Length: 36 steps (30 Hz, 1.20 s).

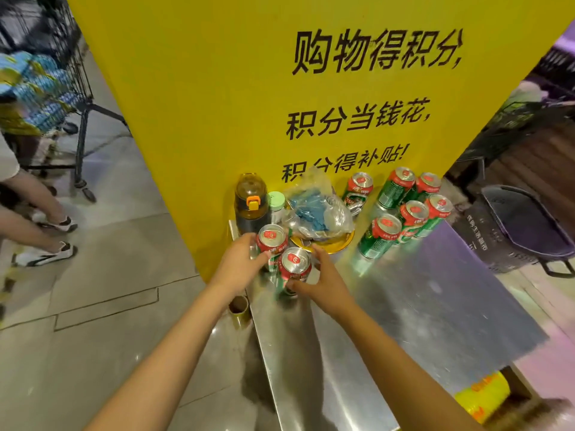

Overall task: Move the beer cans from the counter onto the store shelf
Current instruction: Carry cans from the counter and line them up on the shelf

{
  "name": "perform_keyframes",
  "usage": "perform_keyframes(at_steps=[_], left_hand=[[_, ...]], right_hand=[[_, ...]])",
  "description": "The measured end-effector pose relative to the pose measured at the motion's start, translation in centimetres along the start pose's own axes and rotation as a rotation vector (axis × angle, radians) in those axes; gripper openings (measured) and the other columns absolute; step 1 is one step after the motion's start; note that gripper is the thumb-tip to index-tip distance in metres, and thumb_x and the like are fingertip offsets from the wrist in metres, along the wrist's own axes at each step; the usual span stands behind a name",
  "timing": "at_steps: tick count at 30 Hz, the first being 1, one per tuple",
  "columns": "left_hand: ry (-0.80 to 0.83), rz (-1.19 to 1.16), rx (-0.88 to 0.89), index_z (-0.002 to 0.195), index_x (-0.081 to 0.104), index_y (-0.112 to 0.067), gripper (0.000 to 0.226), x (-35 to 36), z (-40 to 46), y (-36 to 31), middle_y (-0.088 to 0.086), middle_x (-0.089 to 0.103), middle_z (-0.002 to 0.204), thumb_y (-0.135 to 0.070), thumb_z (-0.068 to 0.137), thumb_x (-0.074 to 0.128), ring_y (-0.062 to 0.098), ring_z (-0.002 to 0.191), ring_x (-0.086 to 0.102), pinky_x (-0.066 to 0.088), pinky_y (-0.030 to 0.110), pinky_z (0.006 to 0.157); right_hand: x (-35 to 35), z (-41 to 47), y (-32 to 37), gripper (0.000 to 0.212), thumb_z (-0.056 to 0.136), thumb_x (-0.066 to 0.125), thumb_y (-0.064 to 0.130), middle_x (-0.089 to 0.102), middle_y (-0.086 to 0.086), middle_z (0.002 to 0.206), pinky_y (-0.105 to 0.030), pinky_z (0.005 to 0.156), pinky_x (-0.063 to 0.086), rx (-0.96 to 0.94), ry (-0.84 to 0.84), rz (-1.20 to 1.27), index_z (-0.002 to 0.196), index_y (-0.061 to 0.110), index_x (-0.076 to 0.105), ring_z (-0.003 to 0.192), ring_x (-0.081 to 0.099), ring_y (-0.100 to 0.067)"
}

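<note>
Right hand (323,283) grips near beer can (294,269), fingers curled round it; left hand (239,262) grips second can (271,241) just behind. Both cans upright on steel counter (404,306), touching. Farther back: plastic bag (317,209), amber bottle (250,200), six more cans (404,209) by yellow sign (217,88).

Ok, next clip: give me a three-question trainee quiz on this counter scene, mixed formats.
1. True or false: both hands are on beer cans.
2. Multiple choice: the five-can cluster stands A) left of the plastic bag, B) right of the plastic bag, C) on the floor.
3. Fill in: the bottle with the orange latch stands against the ___ sign.

Key
1. True: the left hand holds the far can, the right hand holds the near can.
2. B; the plastic bag sits mid-counter.
3. Yellow; bottle, sign.
</note>
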<state>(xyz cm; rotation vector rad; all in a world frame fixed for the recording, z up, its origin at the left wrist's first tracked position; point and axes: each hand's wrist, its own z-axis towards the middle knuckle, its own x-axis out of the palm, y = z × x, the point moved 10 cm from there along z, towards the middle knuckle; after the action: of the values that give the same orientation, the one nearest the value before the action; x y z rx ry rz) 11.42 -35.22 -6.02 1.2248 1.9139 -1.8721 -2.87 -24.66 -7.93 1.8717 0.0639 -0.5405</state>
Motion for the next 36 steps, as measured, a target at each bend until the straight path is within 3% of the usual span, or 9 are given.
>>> perform_keyframes(at_steps=[3,6,9,13,21,24,29,33,36], left_hand=[[0.014,-0.005,-0.02,0.13,0.047,-0.006,0.052,0.5,2.3,0.1,0.012,0.055,0.129,-0.029,0.087,0.063,0.025,0.115,0.052,0.036,0.025,0.084],[0.041,-0.03,-0.035,0.133,0.044,-0.007,0.058,1.1,3.4,0.2,0.011,0.055,0.128,-0.033,0.085,0.065,0.025,0.115,0.051,0.04,0.031,0.091],[0.062,-0.064,-0.025,0.124,0.049,-0.009,0.055,1.6,3.8,0.1,0.01,0.059,0.118,-0.034,0.08,0.069,0.024,0.107,0.055,0.046,0.037,0.089],[0.096,-0.102,-0.016,0.133,0.04,-0.008,0.081,2.5,4.1,0.1,0.006,0.057,0.123,-0.036,0.068,0.079,0.022,0.112,0.054,0.045,0.038,0.095],[-0.013,-0.058,0.021,0.114,0.055,-0.016,0.061,1.8,3.6,-0.1,0.002,0.066,0.105,-0.027,0.062,0.085,0.019,0.095,0.06,0.05,0.033,0.08],[-0.033,-0.052,0.023,0.112,0.059,-0.019,0.06,1.6,1.6,0.1,-0.001,0.067,0.102,-0.029,0.059,0.086,0.014,0.09,0.06,0.046,0.025,0.074],[-0.045,-0.168,-0.032,0.107,0.061,-0.024,0.057,1.0,-4.3,1.9,-0.005,0.069,0.097,-0.029,0.057,0.088,0.012,0.089,0.064,0.053,0.031,0.081],[-0.094,-0.271,-0.079,0.104,0.058,-0.03,0.052,-0.9,-10.6,3.3,-0.013,0.066,0.095,-0.022,0.06,0.086,0.004,0.09,0.062,0.046,0.013,0.073],[-0.192,-0.306,-0.141,0.106,0.057,-0.033,0.056,-3.3,-16.2,5.0,-0.011,0.067,0.098,-0.027,0.059,0.087,0.008,0.094,0.063,0.049,0.018,0.078]], right_hand=[[1.0,1.7,0.8,0.069,0.072,0.078,0.004,0.054,0.019,0.107,-0.004,0.073,0.044,-0.054,0.058,0.026,0.124,0.023,0.038,0.089,0.055,0.022],[1.4,2.4,0.6,0.057,0.072,0.079,0.015,0.063,0.012,0.104,-0.016,0.078,0.052,-0.055,0.068,-0.008,0.12,0.022,0.049,0.091,0.061,0.007],[0.7,2.4,0.3,0.052,0.07,0.081,0.023,0.064,0.014,0.102,-0.008,0.074,0.048,-0.059,0.036,-0.044,0.114,0.029,0.053,0.091,0.06,0.006],[-0.7,1.6,-0.5,0.047,0.068,0.082,0.029,0.063,0.022,0.092,-0.01,0.073,0.047,-0.055,-0.04,-0.068,0.103,0.038,0.053,0.087,0.059,0.007],[-3.1,-0.7,-2.8,0.055,0.064,0.082,0.04,0.065,0.017,0.102,-0.025,0.086,0.052,-0.022,-0.101,-0.099,0.111,0.035,0.056,0.097,0.061,-0.004],[-3.7,-1.8,-3.2,0.052,0.063,0.083,0.039,0.065,0.019,0.099,-0.026,0.086,0.053,-0.017,-0.115,-0.093,0.107,0.036,0.055,0.096,0.062,-0.005],[-4.0,-4.0,-3.4,0.044,0.059,0.085,0.038,0.07,0.016,0.092,-0.033,0.082,0.056,-0.03,-0.12,-0.042,0.096,0.039,0.06,0.089,0.065,-0.002],[-2.7,-6.1,-2.2,0.044,0.059,0.087,0.033,0.07,0.014,0.09,-0.026,0.079,0.055,-0.077,-0.056,-0.027,0.093,0.041,0.061,0.087,0.066,-0.003],[-0.2,-8.2,-0.1,0.04,0.06,0.087,0.031,0.071,0.014,0.086,-0.021,0.076,0.053,-0.161,0.029,-0.037,0.093,0.035,0.066,0.083,0.066,-0.003]])
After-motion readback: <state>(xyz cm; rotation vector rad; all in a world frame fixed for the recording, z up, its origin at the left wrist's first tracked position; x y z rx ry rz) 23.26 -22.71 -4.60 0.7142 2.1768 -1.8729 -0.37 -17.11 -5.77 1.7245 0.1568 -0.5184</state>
